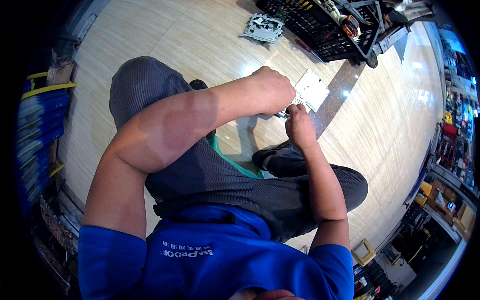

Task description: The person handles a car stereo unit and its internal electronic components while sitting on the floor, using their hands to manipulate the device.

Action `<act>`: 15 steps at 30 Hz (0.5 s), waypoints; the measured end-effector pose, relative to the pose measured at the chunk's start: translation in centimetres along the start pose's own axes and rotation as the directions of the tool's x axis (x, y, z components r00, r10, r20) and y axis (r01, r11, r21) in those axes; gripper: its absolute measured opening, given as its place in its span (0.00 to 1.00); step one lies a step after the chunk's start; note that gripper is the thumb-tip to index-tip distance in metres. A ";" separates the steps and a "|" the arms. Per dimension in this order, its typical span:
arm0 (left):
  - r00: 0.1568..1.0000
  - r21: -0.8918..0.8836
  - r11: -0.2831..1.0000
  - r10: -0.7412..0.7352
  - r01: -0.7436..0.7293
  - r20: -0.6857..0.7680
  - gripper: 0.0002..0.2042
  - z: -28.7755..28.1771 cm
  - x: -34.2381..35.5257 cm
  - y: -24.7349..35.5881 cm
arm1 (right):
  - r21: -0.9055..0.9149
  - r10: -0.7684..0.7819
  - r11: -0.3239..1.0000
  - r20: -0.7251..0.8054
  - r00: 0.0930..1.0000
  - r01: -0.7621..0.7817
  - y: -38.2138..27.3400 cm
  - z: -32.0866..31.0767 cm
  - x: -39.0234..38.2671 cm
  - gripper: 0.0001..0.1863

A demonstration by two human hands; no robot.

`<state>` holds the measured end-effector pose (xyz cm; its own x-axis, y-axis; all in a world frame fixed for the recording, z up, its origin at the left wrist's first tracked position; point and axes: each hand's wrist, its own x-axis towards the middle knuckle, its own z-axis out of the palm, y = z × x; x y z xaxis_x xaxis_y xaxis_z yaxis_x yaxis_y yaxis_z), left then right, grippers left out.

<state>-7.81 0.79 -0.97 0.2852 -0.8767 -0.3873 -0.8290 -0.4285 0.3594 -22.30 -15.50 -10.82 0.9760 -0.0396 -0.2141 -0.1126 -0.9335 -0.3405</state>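
My left hand (273, 90) is closed, knuckles up, just above the floor in front of my knees. Its fingertips are turned away, so what it grips is hidden. Close against it, my right hand (301, 126) has its fingers pinched together at the lower edge of some small silver and dark parts, too small and covered to name. Right beyond both hands is a flat, pale metal plate (313, 91) with small holes. Whether either hand touches this plate I cannot tell.
Farther off lies another silver metal assembly (263, 28) on the tiled floor (150, 30). A black plastic basket (320, 30) full of tools and parts stands at the far right. Blue bins (42, 125) are along the left; loaded shelves (452, 135) line the right. Something green (232, 162) shows beneath my legs.
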 end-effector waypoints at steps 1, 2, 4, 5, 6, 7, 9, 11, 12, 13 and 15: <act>1.000 -0.001 1.000 0.001 -0.001 -0.002 0.16 0.0 0.0 0.0 | 0.023 -0.015 1.000 -0.009 1.000 0.016 0.1 0.0 0.0 0.07; 1.000 -0.001 1.000 0.001 -0.001 -0.002 0.16 0.0 0.0 0.0 | 0.023 -0.015 1.000 -0.009 1.000 0.016 0.1 0.1 0.0 0.07; 1.000 -0.002 1.000 0.002 -0.002 -0.004 0.16 0.0 0.0 0.0 | 0.015 -0.005 1.000 0.014 1.000 0.005 0.1 0.0 0.1 0.07; 1.000 -0.001 1.000 0.002 -0.002 -0.003 0.16 0.0 0.0 0.0 | 0.016 -0.005 1.000 0.014 1.000 0.005 0.1 0.0 0.1 0.07; 1.000 0.003 1.000 0.002 -0.002 0.001 0.16 -0.1 0.0 0.0 | -0.005 0.013 1.000 0.030 0.999 -0.013 0.1 0.1 0.1 0.07; 1.000 0.005 1.000 0.001 -0.001 0.004 0.16 -0.1 0.0 0.0 | -0.027 0.031 0.999 0.047 0.998 -0.030 0.2 0.1 0.1 0.07; 1.000 -0.003 1.000 0.001 -0.001 0.000 0.16 -0.1 -0.1 0.0 | -0.045 0.036 0.998 0.050 0.998 -0.034 0.3 0.3 0.2 0.07; 1.000 -0.011 1.000 0.001 -0.001 -0.003 0.16 -0.1 -0.1 0.0 | -0.064 0.041 0.997 0.053 0.998 -0.038 0.3 0.3 0.2 0.06; 1.000 -0.012 1.000 0.000 0.000 0.002 0.16 -0.2 -0.1 0.1 | -0.077 0.048 0.996 0.057 0.997 -0.044 0.3 0.2 0.2 0.06; 1.000 -0.014 1.000 -0.003 0.003 0.007 0.16 -0.1 -0.1 0.1 | -0.089 0.053 0.995 0.062 0.997 -0.048 0.3 0.2 0.3 0.06; 1.000 -0.012 1.000 -0.004 0.004 0.009 0.16 -0.1 -0.1 0.0 | -0.083 0.049 0.996 0.055 0.997 -0.044 0.1 0.1 0.3 0.06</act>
<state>-7.81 0.87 -0.79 0.2840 -0.8730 -0.3965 -0.8222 -0.4345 0.3677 -22.07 -15.61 -11.02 0.9576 -0.0653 -0.2805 -0.1396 -0.9572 -0.2537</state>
